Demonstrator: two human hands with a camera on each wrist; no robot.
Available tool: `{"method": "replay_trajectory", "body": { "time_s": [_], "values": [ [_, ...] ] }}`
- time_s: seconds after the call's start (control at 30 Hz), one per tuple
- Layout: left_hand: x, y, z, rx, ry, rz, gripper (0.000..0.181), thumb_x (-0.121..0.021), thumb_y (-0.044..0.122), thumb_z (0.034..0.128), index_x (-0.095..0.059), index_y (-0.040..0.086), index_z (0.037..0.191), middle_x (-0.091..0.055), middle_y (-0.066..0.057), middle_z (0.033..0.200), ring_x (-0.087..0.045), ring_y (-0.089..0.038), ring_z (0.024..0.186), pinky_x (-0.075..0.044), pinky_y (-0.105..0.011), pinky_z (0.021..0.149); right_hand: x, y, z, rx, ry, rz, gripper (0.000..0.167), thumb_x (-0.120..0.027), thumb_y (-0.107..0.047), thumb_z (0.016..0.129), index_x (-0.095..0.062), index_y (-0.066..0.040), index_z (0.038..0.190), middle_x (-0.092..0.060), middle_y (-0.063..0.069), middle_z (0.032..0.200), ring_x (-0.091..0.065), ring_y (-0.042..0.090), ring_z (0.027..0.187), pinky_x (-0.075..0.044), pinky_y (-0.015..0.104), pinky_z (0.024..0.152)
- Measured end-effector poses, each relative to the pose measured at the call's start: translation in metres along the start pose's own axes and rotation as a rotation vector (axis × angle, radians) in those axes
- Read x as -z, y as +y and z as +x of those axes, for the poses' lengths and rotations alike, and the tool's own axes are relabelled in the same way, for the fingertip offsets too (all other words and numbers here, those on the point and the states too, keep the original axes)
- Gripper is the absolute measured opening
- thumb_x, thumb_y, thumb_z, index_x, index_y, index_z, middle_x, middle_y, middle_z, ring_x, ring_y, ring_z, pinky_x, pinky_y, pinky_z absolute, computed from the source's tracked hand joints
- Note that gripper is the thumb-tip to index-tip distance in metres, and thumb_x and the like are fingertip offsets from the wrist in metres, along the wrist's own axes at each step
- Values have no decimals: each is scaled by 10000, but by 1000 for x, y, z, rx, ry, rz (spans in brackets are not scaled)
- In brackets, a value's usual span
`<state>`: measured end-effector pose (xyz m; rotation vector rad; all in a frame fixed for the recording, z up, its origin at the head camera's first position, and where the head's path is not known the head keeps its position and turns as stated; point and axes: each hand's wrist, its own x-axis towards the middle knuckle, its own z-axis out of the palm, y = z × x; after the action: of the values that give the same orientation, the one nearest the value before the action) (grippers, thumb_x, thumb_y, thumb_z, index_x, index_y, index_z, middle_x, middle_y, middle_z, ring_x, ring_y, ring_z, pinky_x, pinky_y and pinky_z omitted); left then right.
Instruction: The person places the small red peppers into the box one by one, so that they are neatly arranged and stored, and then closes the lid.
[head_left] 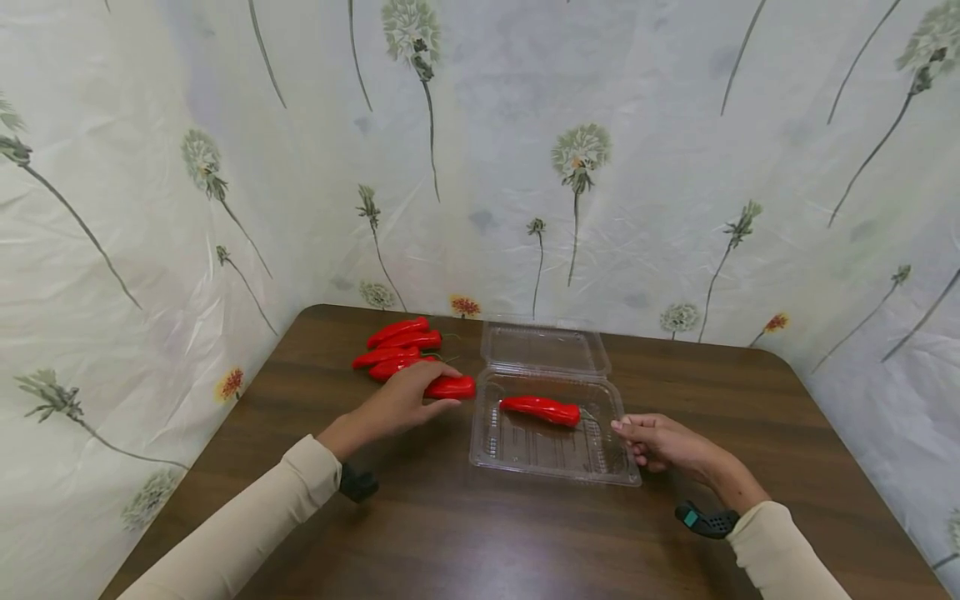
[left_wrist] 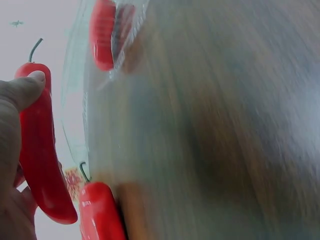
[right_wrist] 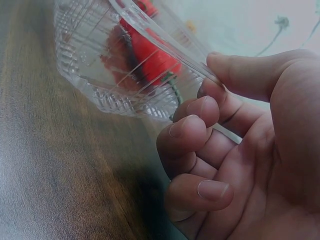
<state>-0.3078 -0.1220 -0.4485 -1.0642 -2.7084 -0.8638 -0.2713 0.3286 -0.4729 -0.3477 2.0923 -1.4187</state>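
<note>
Head view, lower centre-left: we see left hand [head_left: 396,398], grip clamped on red pepper [head_left: 454,387]; lower right: right hand [head_left: 671,443], grip pinching clear container [head_left: 536,454] at edge.

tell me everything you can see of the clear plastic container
The clear plastic container is a shallow, roughly rectangular, see-through tray with a shiny rim, ribbed walls and ridges in its base. Its lid, also clear, is open and lies back beyond the far edge. The tray sits on the brown table; whether any side is slightly lifted is hard to tell. The right hand pinches its right rim. One red pepper lies inside, stem pointing right.
</note>
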Motion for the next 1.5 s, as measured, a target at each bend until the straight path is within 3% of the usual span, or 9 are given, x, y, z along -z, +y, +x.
{"method": "replay_trajectory", "body": {
  "time_s": [0.5, 1.0, 1.3, 1.5],
  "values": [
    [-9, 37, 24, -105, -31, -7, 449, -779, 262, 902, -621, 166, 1311, -666, 27, 1234, -589, -124, 1108, -509, -290, 958, 0, -1, 0, 6, -4, -11, 475, -428, -365, 1090, -429, 68, 894, -449, 9, 719, -403, 126, 580, -314, 244, 477],
    [-33, 68, 53, -155, -88, 24, 442, -743, 337, 928, -617, 156, 1311, -650, 13, 1248, -579, -126, 1149, -503, -284, 967, 0, 1, 0, 5, -3, -15, 473, -428, -370, 1089, -437, 64, 903, -452, 9, 723, -409, 122, 581, -331, 230, 480],
    [-50, 78, 64, -155, -151, 84, 443, -717, 405, 936, -611, 180, 1301, -664, 45, 1219, -584, -89, 1068, -480, -271, 928, 0, 0, 1, -8, 4, -3, 468, -425, -369, 1091, -423, 60, 902, -437, 8, 723, -397, 121, 585, -326, 231, 492],
    [-60, 80, 69, -158, -180, 78, 420, -731, 373, 932, -618, 174, 1284, -659, 49, 1203, -574, -74, 1035, -487, -211, 864, -1, -2, 0, -10, 4, -14, 467, -424, -364, 1092, -431, 61, 899, -439, 9, 721, -400, 122, 583, -320, 234, 487]
  ]
}}
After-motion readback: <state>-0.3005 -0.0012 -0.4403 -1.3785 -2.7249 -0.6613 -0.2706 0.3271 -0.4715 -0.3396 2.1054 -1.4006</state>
